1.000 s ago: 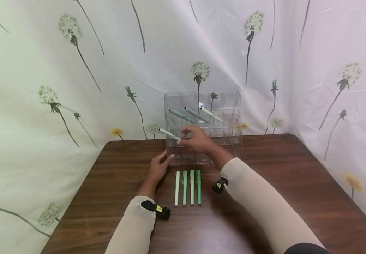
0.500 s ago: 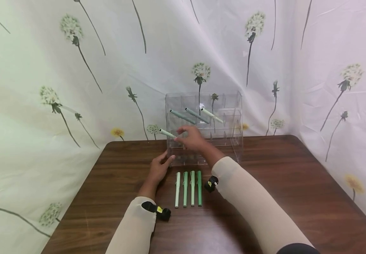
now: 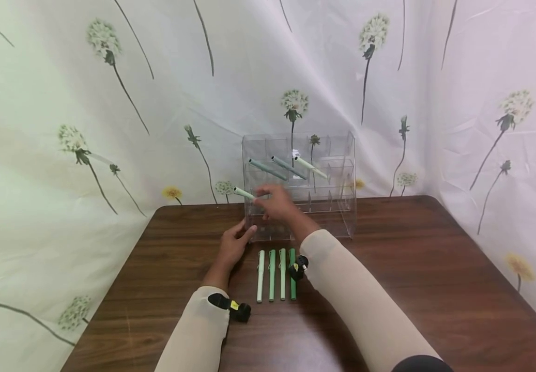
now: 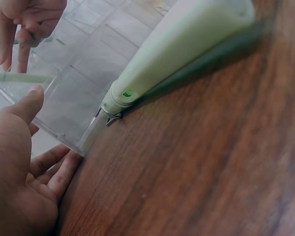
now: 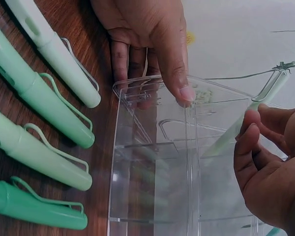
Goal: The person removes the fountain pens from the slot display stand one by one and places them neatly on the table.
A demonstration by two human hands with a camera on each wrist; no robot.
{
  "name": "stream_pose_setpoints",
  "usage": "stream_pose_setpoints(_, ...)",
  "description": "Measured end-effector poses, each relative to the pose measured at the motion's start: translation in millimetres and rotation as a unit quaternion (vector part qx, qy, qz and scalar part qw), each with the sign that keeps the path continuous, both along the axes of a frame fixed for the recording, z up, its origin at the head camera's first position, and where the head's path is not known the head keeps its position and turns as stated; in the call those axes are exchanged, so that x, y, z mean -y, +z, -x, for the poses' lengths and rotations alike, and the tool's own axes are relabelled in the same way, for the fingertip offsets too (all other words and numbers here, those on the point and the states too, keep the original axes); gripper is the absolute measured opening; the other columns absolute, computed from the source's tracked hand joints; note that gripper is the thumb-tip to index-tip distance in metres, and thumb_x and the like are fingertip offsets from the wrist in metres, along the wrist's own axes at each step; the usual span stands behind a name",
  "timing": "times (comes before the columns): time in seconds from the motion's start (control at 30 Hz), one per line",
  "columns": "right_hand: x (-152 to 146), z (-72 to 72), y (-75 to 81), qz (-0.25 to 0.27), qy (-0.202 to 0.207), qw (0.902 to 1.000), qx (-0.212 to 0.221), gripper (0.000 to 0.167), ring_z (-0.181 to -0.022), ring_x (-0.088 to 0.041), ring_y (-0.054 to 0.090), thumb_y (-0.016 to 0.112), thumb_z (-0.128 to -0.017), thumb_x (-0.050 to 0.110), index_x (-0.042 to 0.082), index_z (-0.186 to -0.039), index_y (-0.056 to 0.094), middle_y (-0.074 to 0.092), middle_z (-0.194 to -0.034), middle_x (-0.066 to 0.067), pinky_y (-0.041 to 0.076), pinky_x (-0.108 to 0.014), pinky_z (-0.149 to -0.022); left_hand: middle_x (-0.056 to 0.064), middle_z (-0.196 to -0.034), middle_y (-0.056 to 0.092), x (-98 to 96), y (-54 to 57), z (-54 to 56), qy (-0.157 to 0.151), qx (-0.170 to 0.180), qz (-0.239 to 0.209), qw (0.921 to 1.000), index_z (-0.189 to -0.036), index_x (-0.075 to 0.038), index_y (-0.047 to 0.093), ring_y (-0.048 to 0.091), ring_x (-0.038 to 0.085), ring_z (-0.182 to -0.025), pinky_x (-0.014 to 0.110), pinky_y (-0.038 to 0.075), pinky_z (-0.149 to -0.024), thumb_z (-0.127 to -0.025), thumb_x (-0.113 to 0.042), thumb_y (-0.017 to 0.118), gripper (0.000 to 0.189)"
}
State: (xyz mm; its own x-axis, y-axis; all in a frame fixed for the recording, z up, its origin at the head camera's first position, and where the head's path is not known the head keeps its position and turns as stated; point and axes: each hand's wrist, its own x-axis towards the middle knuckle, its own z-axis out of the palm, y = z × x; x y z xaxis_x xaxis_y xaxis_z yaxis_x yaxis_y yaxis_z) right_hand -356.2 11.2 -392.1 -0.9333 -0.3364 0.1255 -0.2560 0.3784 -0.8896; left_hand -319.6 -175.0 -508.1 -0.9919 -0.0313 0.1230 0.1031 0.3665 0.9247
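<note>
A clear plastic compartment rack [image 3: 347, 206] stands at the back of the table. My left hand [image 3: 234, 247] grips its lower left side, the thumb [image 5: 179, 81] on the front edge and the other fingers lower along the side panel. A pale green pen [image 3: 243, 193] leans in the left compartment of the middle row, its end sticking out to the upper left. My right hand [image 3: 277, 202] pinches this pen with its fingertips [image 5: 252, 118], partly covering it. The pen's lower part shows through the plastic in the right wrist view.
Three pens lean in the top row: a grey-green pen [image 3: 268, 169], a blue-grey pen [image 3: 288, 167] and a pale yellow-green pen [image 3: 310, 167]. Several capped pens in greens, among them a whitish-green pen [image 3: 260, 276], lie side by side on the wooden table [image 3: 165, 258]. A flowered cloth [image 3: 179, 93] hangs behind.
My right hand has moved left along the leaning pen, and its fingertips have come closer to the pen's upper end. The left hand stays at the rack's side.
</note>
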Motion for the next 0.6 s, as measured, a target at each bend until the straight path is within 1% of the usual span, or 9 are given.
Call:
stream_pose_setpoints(0.03, 1, 0.1, -0.7, 0.002, -0.001, 1.0, 0.001, 0.042, -0.081, -0.052, 0.073, 0.065, -0.111, 0.014, 0.004, -0.152, 0.063, 0.065, -0.152, -0.021, 0.064, -0.064, -0.082, 0.011, -0.167, 0.054, -0.4, -0.2, -0.3, -0.001, -0.001, 0.001, 1.0, -0.163, -0.024, 0.053, 0.048, 0.035, -0.158, 0.059, 0.038, -0.13, -0.107, -0.043, 0.072, 0.062)
stream_pose_setpoints(0.1, 2, 0.0, -0.9, 0.005, -0.001, 1.0, 0.006, 0.041, -0.073, -0.046, 0.072, 0.064, -0.112, 0.014, 0.005, -0.152, 0.063, 0.065, -0.152, -0.022, 0.064, -0.063, -0.08, 0.01, -0.167, 0.054, -1.3, -0.3, -0.5, -0.002, -0.004, 0.001, 1.0, -0.163, -0.024, 0.054, 0.049, 0.035, -0.158, 0.059, 0.038, -0.13, -0.107, -0.043, 0.072, 0.061)
stream_pose_setpoints(0.17, 3, -0.1, -0.3, 0.002, -0.002, 1.0, 0.008, 0.04, -0.062, -0.034, 0.07, 0.063, -0.113, 0.014, 0.005, -0.152, 0.064, 0.065, -0.151, -0.022, 0.064, -0.061, -0.078, 0.009, -0.166, 0.054, -1.1, -0.9, -0.9, -0.001, -0.006, 0.001, 1.0, -0.163, -0.024, 0.054, 0.049, 0.034, -0.157, 0.058, 0.038, -0.13, -0.107, -0.044, 0.072, 0.062)
stream_pose_setpoints(0.27, 6, -0.3, 1.1, 0.0, -0.006, 0.9999, 0.016, 0.04, -0.056, -0.019, 0.065, 0.062, -0.113, 0.014, 0.006, -0.152, 0.064, 0.066, -0.15, -0.023, 0.064, -0.06, -0.077, 0.009, -0.165, 0.055, -0.7, -2.4, -1.3, 0.0, -0.011, 0.002, 0.9999, -0.162, -0.024, 0.055, 0.05, 0.033, -0.157, 0.057, 0.039, -0.13, -0.105, -0.049, 0.073, 0.064)
stream_pose_setpoints(0.3, 6, -0.3, 1.6, -0.001, -0.008, 0.9998, 0.019, 0.04, -0.056, -0.019, 0.064, 0.062, -0.113, 0.014, 0.007, -0.152, 0.064, 0.066, -0.15, -0.023, 0.064, -0.06, -0.078, 0.008, -0.165, 0.055, -0.7, -2.5, -1.6, 0.0, -0.01, 0.001, 0.9999, -0.162, -0.025, 0.055, 0.05, 0.033, -0.157, 0.057, 0.039, -0.13, -0.105, -0.051, 0.073, 0.066)
stream_pose_setpoints(0.33, 7, -0.2, 1.7, -0.001, -0.009, 0.9997, 0.021, 0.04, -0.057, -0.022, 0.065, 0.063, -0.112, 0.014, 0.007, -0.152, 0.064, 0.066, -0.15, -0.023, 0.064, -0.061, -0.079, 0.008, -0.165, 0.055, -0.7, -2.2, -1.6, -0.001, -0.01, 0.001, 0.9999, -0.162, -0.025, 0.055, 0.05, 0.033, -0.157, 0.057, 0.039, -0.13, -0.104, -0.053, 0.073, 0.067)
stream_pose_setpoints(0.47, 9, 1.5, 1.1, 0.003, -0.011, 0.9995, 0.031, 0.041, -0.057, -0.021, 0.065, 0.065, -0.112, 0.014, 0.01, -0.153, 0.064, 0.067, -0.149, -0.022, 0.064, -0.062, -0.082, 0.008, -0.165, 0.056, -1.0, -0.9, -1.6, 0.0, -0.01, 0.002, 0.9999, -0.162, -0.025, 0.055, 0.05, 0.033, -0.157, 0.058, 0.04, -0.129, -0.103, -0.057, 0.073, 0.07)
stream_pose_setpoints(0.53, 10, 2.7, 0.1, 0.0, -0.011, 0.9995, 0.031, 0.04, -0.057, -0.019, 0.065, 0.065, -0.111, 0.015, 0.012, -0.152, 0.065, 0.068, -0.148, -0.021, 0.065, -0.058, -0.078, 0.008, -0.164, 0.057, -1.1, -0.8, -1.4, 0.001, -0.009, 0.002, 1.0, -0.162, -0.026, 0.055, 0.05, 0.033, -0.157, 0.057, 0.04, -0.129, -0.103, -0.056, 0.072, 0.069)
stream_pose_setpoints(0.6, 11, 3.7, -0.1, -0.005, -0.013, 0.9994, 0.032, 0.039, -0.055, -0.014, 0.063, 0.065, -0.111, 0.016, 0.013, -0.15, 0.067, 0.069, -0.146, -0.019, 0.065, -0.051, -0.071, 0.008, -0.164, 0.057, -1.3, -0.6, -1.5, 0.002, -0.008, 0.002, 1.0, -0.162, -0.026, 0.055, 0.051, 0.033, -0.157, 0.057, 0.04, -0.129, -0.103, -0.055, 0.072, 0.068)
